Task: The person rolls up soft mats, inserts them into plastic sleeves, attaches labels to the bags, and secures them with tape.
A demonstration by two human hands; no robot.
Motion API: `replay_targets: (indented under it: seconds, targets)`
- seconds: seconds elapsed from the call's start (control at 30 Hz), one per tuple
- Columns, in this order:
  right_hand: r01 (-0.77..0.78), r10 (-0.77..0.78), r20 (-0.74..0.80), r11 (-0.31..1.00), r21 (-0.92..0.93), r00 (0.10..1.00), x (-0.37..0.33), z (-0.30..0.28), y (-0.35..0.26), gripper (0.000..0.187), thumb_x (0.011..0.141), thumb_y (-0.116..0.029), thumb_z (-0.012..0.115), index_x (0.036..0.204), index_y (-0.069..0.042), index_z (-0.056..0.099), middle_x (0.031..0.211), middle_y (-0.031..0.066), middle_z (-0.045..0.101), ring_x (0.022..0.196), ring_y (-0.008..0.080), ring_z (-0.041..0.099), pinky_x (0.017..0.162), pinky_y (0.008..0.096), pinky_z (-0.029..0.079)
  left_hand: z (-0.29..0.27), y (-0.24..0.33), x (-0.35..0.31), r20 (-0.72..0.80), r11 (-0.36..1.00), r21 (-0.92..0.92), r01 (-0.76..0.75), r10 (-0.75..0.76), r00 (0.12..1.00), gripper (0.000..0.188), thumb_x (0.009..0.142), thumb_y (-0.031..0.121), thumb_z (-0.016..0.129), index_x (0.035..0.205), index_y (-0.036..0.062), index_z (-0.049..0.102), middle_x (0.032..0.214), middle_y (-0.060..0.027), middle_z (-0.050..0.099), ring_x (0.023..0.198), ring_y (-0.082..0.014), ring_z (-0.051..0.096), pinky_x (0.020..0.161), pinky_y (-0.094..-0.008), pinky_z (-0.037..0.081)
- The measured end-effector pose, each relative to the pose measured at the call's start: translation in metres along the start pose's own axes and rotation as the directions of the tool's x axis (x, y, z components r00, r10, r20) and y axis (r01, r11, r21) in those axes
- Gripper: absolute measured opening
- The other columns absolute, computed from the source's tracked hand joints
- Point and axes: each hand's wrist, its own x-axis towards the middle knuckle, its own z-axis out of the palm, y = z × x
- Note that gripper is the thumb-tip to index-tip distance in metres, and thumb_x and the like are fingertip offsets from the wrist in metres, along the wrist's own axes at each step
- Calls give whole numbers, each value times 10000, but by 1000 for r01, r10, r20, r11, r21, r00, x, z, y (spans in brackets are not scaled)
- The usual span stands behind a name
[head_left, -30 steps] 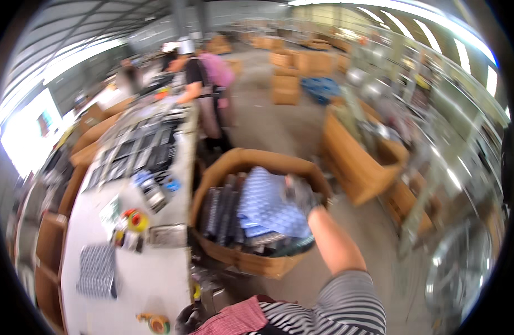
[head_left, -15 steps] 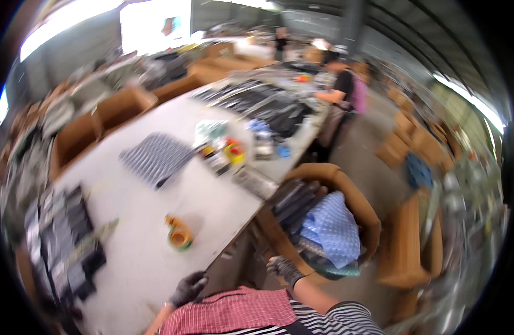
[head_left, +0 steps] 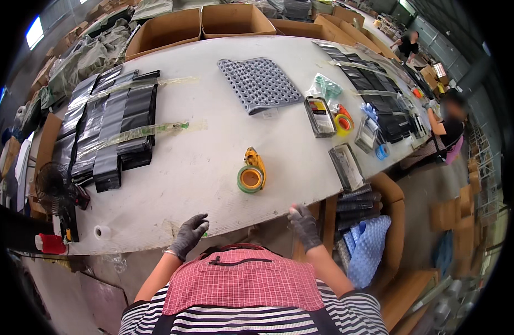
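My left hand (head_left: 190, 236), in a grey glove, is at the near edge of the white table (head_left: 207, 167). Its fingers are loosely extended and it holds nothing. Over the same edge, further right, hovers my grey-gloved right hand (head_left: 305, 228), its fingers slightly bent and apart, with nothing visible in them. Between and beyond the hands, a yellow tape dispenser (head_left: 251, 172) with a roll of tape lies on the tabletop. Farther back rests a grey-blue mat (head_left: 260, 85) full of round holes, a small white label at its near edge.
Stacked black plastic bags (head_left: 109, 125) lie taped down at left, near a small fan (head_left: 53, 181). More black bags (head_left: 374, 89) and small boxes (head_left: 320, 117) are at right. A carton (head_left: 394, 218) holds rolled mats and a blue mat (head_left: 368, 251). A co-worker (head_left: 449, 123) stands at far right.
The view has swung left and down from the right side, so the table now lies squarely before me. My right hand has moved from beside the carton to the table's edge.
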Motion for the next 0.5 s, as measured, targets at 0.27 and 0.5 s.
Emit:
replay_targets:
  seconds: [0.27, 0.5]
  targets:
    - [511, -460, 237, 680, -526, 856, 129, 104, -72, 826, 773, -361, 759, 1403, 66, 439, 1267, 293, 586, 1198, 421, 551, 1065, 476, 412, 91, 50, 136, 90, 964, -242, 115, -96, 991, 676, 958, 181, 670, 1536, 39, 348, 1386, -103, 549, 1200, -208, 582, 930, -376, 529]
    - [369, -450, 88, 590, -718, 889, 205, -35, -31, 342, 759, -163, 708, 1045, 8, 635, 963, 254, 644, 934, 436, 607, 820, 524, 487, 121, 132, 209, 228, 928, 371, -37, -53, 972, 497, 969, 245, 667, 1414, 65, 539, 1314, -98, 635, 1186, -196, 583, 1024, -342, 470]
